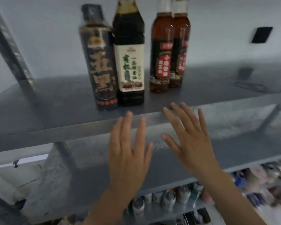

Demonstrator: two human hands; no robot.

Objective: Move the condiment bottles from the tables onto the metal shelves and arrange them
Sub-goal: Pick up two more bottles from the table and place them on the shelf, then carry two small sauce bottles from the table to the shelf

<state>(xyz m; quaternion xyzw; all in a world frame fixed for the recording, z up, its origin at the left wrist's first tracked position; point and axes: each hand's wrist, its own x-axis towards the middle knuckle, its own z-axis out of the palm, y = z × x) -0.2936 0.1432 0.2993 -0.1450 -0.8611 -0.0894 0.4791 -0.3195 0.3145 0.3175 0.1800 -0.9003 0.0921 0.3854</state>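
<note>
Several condiment bottles stand upright on the top metal shelf [39,108]: a black bottle with gold characters [99,67], a dark bottle with a cream label [131,62] touching it, and two amber bottles with red labels [161,51] [182,46] side by side. My left hand [128,153] and my right hand [190,140] are raised in front of the shelf's front edge, fingers straight and spread, holding nothing. Both hands are just below and in front of the bottles, apart from them.
A lower shelf [169,208] carries several small bottles and cans [169,198], with more packaged goods [266,179] to the right. A slotted metal upright [10,46] rises at the left. A dark plate [261,34] sits on the white wall.
</note>
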